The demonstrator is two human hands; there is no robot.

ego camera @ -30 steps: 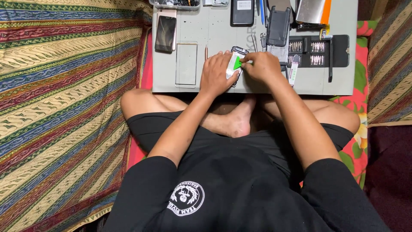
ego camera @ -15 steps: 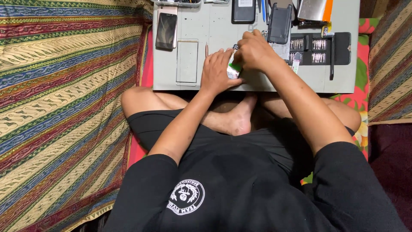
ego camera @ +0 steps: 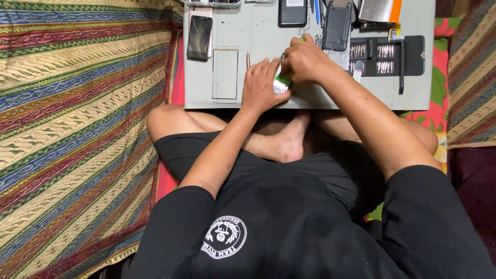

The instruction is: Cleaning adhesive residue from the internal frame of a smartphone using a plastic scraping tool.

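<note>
I sit cross-legged at a grey work board [ego camera: 258, 36]. My left hand [ego camera: 261, 88] presses down on a small white and green object [ego camera: 281, 82] near the board's front edge. My right hand [ego camera: 305, 62] is closed over the top of the same object, and a thin metal tool tip [ego camera: 282, 56] shows at its fingers. Most of the object is hidden under both hands.
On the board lie a dark phone [ego camera: 199, 37], a clear glass panel [ego camera: 225, 74], a second phone [ego camera: 293, 12], a black phone case [ego camera: 337, 25] and a black tray of screwdriver bits [ego camera: 387, 57]. Striped patterned cloth [ego camera: 77, 129] covers the floor to my left.
My right hand has moved up and to the left over the object. The left hand has stayed pressed on it, and the view has shifted slightly.
</note>
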